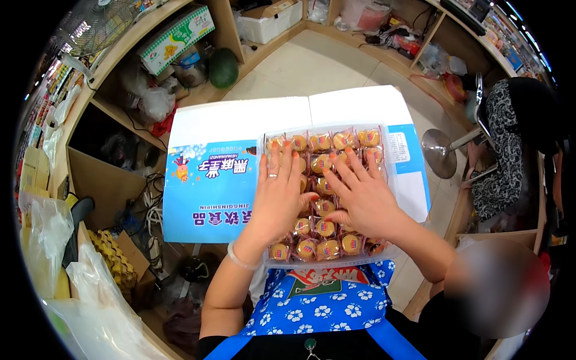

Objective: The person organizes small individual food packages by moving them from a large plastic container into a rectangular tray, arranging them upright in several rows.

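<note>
A clear plastic tray point(264, 135) full of individually wrapped round cookies point(325, 207) in rows lies on a flattened blue and white cardboard box point(202, 198). My left hand point(280, 193), with a ring and a pale bangle, rests flat on the wrapped cookies at the tray's left side. Over the right side, my right hand point(360, 198) lies palm down with its fingers spread on the cookies. Neither hand is closed around anything. The tray's near edge touches or nearly touches my blue flowered apron point(324, 306).
Wooden shelves point(108, 103) curve around, holding a watermelon point(223, 67), a green and white carton point(177, 40) and bags. A metal-based stool point(438, 150) stands right, beside a person in patterned clothing point(499, 153). Plastic bags point(94, 297) hang at lower left; a fan point(96, 24) stands upper left.
</note>
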Motion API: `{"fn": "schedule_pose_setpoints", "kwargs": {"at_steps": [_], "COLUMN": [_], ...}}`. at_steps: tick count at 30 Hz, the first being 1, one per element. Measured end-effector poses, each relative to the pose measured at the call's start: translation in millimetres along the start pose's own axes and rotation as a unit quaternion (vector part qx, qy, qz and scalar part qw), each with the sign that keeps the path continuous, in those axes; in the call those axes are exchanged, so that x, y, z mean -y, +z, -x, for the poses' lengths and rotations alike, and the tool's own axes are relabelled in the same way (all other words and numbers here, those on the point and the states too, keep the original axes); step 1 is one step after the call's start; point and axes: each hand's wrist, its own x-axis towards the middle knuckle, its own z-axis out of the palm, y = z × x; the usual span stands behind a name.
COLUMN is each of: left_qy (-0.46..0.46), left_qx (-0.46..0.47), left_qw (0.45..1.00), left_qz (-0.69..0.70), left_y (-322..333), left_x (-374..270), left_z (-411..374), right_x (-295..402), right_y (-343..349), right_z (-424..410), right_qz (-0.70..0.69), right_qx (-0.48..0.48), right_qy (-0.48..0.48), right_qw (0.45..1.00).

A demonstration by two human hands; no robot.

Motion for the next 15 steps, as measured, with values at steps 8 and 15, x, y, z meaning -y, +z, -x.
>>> {"fn": "schedule_pose_setpoints", "kwargs": {"at_steps": [8, 15], "left_qy": [0.025, -0.018], "left_qx": [0.062, 0.035], "left_qw": [0.996, 0.999], "left_qz": [0.052, 0.032], "left_y": [23, 15], "left_x": [3, -5], "left_z": [26, 28], "right_x": [12, 1], "right_y": [12, -3], "right_z": [20, -26], "right_qz": [-0.025, -0.042], "right_qx": [0.058, -0.012], "right_qy": [-0.042, -0.05], "right_qw": [0.997, 0.998]}}
